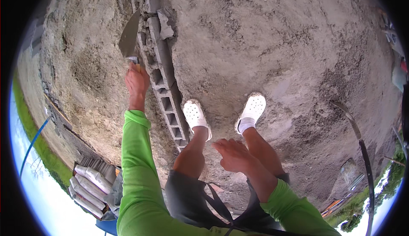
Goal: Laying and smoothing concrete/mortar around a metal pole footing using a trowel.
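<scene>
While the left grip (137,81) clamps around a grey, pointed metal trowel (130,33), held tip-forward beside a row of grey hollow concrete blocks (163,59), likely for reach, the right grip (233,155) hangs before the legs (189,161), loosely parted, holding nothing visible.

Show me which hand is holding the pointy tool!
The left hand: it grips the trowel beside the row of hollow blocks. The right hand, over the legs, shows no tool.
</scene>
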The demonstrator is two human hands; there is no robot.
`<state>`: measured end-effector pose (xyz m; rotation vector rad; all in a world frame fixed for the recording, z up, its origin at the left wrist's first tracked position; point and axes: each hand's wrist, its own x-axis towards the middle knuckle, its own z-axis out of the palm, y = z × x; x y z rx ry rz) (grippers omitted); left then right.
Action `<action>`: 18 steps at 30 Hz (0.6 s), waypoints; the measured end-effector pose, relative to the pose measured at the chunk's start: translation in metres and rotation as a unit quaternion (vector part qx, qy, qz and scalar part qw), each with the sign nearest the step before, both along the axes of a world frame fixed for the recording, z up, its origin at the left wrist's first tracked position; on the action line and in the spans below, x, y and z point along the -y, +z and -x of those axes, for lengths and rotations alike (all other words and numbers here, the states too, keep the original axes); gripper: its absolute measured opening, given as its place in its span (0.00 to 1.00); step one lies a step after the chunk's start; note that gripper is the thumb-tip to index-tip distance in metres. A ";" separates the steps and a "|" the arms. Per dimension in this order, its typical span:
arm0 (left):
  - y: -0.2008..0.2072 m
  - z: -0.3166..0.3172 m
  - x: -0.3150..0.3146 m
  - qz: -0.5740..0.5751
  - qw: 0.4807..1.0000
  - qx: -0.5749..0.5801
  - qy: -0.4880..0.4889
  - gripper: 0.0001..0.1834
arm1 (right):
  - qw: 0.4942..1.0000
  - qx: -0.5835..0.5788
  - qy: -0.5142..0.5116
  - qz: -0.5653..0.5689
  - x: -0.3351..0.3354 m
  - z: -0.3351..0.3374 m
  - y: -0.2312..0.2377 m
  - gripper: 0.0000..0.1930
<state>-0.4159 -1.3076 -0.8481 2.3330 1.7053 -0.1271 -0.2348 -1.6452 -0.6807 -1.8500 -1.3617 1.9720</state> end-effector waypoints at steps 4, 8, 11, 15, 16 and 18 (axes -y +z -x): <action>0.029 0.005 0.066 0.254 0.964 0.058 0.047 0.15 | 0.994 0.038 -0.037 -0.097 0.016 0.023 -0.008 0.22; -0.020 0.002 0.128 0.338 0.937 -0.002 -0.087 0.20 | 0.999 -0.014 0.001 -0.050 0.009 0.009 -0.003 0.20; -0.088 -0.057 0.164 0.373 0.915 -0.001 -0.155 0.22 | 0.999 -0.030 0.013 -0.035 0.010 -0.001 0.007 0.21; -0.116 -0.265 0.189 0.294 0.917 0.167 -0.211 0.19 | 0.999 -0.039 0.008 -0.018 0.015 -0.012 0.005 0.24; -0.122 -0.284 0.183 0.306 0.910 0.174 -0.218 0.19 | 0.999 -0.020 -0.007 -0.030 0.017 -0.013 0.005 0.24; -0.125 -0.292 0.181 0.317 0.903 0.181 -0.227 0.19 | 0.999 -0.004 -0.018 -0.045 0.022 -0.012 0.000 0.26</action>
